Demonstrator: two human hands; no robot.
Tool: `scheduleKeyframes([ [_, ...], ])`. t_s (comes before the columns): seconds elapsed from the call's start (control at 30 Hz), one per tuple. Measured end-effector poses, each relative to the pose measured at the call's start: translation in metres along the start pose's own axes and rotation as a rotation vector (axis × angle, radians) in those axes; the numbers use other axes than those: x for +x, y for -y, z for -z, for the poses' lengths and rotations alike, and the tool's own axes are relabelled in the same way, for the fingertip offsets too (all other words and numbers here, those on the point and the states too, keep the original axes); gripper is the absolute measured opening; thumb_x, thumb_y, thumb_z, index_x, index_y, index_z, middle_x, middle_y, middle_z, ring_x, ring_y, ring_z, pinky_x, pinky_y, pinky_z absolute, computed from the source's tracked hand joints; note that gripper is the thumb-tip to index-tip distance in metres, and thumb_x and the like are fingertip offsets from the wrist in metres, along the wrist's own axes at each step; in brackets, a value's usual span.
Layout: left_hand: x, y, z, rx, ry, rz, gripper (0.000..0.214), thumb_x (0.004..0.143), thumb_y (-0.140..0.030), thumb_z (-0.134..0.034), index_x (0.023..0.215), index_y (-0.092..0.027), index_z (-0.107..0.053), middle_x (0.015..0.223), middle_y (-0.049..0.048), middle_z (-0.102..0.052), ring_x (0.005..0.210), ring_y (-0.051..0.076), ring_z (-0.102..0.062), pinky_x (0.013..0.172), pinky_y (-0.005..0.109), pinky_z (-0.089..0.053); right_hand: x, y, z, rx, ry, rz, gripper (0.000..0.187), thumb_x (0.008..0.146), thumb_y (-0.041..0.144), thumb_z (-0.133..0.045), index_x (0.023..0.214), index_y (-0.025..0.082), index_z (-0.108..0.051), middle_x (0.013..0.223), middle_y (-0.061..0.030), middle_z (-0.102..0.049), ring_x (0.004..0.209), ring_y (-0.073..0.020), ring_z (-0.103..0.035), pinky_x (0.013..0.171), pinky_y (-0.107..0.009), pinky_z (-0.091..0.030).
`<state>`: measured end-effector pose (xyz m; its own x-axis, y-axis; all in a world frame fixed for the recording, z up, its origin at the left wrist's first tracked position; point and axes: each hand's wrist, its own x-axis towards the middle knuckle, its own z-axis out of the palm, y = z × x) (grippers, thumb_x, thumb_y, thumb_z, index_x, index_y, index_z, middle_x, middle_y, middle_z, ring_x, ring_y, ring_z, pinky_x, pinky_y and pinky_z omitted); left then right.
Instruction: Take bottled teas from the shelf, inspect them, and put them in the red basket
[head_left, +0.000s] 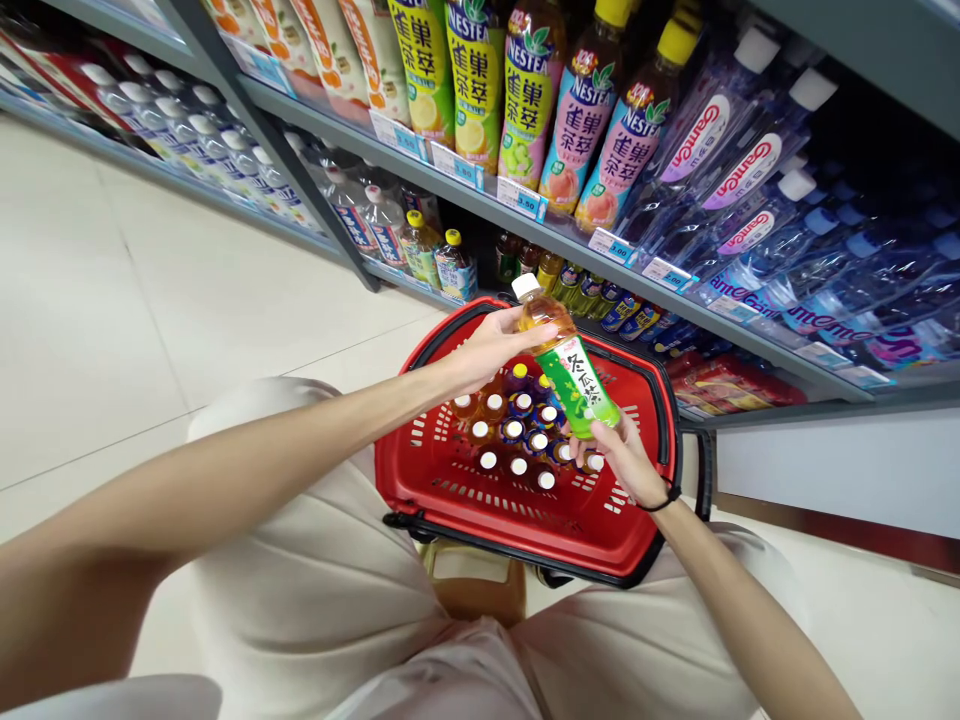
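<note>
I hold a tea bottle (568,362) with a green label and a white cap, tilted over a red shopping basket (525,520). My left hand (491,348) grips its upper part near the neck. My right hand (622,460) holds its bottom end, fingers closed round it. Inside the basket stand several small bottles (517,432) with white caps, packed upright just below the held bottle.
Store shelves run across the top: large Nestea bottles (525,90), Ganten water bottles (742,190), smaller drinks (435,255) on the lower shelf. Pale tiled floor (150,300) lies to the left. My legs in light trousers sit below the basket.
</note>
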<state>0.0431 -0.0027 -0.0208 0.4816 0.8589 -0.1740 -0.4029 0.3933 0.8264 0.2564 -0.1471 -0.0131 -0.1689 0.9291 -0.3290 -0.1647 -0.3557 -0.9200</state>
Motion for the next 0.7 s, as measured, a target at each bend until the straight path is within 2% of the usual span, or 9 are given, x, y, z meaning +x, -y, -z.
scheduleKeyframes([
  [0.23,-0.0024,-0.0061,-0.0025,-0.061,0.1,0.033,0.055,0.078,-0.04,-0.094,0.123,-0.013,-0.078,0.133,0.0145,-0.075,0.117,0.026,-0.072,0.104,0.038,-0.052,-0.001,0.0022,0.0025,0.107,0.084,-0.06,0.05,0.096,0.064,-0.068,0.104,0.015,-0.068,0.09,-0.0113,-0.075,0.06,-0.0176,-0.066,0.055,-0.032,-0.054],
  [0.33,-0.0026,-0.0069,-0.0027,-0.096,0.116,0.05,0.046,0.081,-0.037,-0.091,0.119,-0.013,-0.079,0.133,0.0153,-0.075,0.119,0.027,-0.071,0.106,0.039,-0.052,-0.0001,0.0014,0.0034,0.141,0.111,-0.078,0.06,0.095,0.073,-0.063,0.101,0.013,-0.07,0.085,-0.0118,-0.074,0.059,-0.0186,-0.066,0.055,-0.033,-0.054],
  [0.43,-0.0027,-0.0077,-0.0027,-0.122,0.112,0.062,0.04,0.082,-0.038,-0.091,0.112,-0.013,-0.081,0.129,0.0142,-0.077,0.114,0.023,-0.072,0.105,0.038,-0.053,0.0019,0.0,0.0031,0.155,0.068,-0.068,0.061,0.092,0.075,-0.066,0.093,0.014,-0.07,0.082,-0.0104,-0.072,0.057,-0.0171,-0.062,0.055,-0.032,-0.054],
  [0.5,-0.0025,-0.0086,-0.0026,-0.115,0.076,0.069,0.043,0.079,-0.04,-0.094,0.11,-0.012,-0.08,0.125,0.0136,-0.078,0.108,0.021,-0.073,0.103,0.037,-0.054,0.0038,-0.0013,0.0026,0.164,0.014,-0.052,0.058,0.09,0.074,-0.069,0.092,0.015,-0.069,0.081,-0.0084,-0.071,0.058,-0.0162,-0.06,0.053,-0.031,-0.053],
  [0.6,-0.0015,-0.0098,-0.0024,-0.092,0.01,0.073,0.053,0.073,-0.041,-0.098,0.113,-0.011,-0.078,0.123,0.0138,-0.077,0.106,0.021,-0.073,0.101,0.036,-0.055,0.0052,-0.0023,0.0023,0.138,-0.055,-0.019,0.05,0.09,0.067,-0.075,0.099,0.018,-0.067,0.082,-0.0034,-0.068,0.056,-0.0149,-0.06,0.049,-0.029,-0.05],
  [0.7,-0.0002,-0.0096,-0.0026,-0.086,-0.024,0.077,0.056,0.073,-0.038,-0.098,0.117,-0.012,-0.076,0.125,0.0136,-0.076,0.109,0.022,-0.072,0.102,0.036,-0.054,0.0036,-0.001,0.0017,0.054,-0.05,-0.006,0.042,0.089,0.053,-0.082,0.108,0.021,-0.062,0.086,0.0007,-0.066,0.055,-0.0119,-0.059,0.05,-0.027,-0.049],
])
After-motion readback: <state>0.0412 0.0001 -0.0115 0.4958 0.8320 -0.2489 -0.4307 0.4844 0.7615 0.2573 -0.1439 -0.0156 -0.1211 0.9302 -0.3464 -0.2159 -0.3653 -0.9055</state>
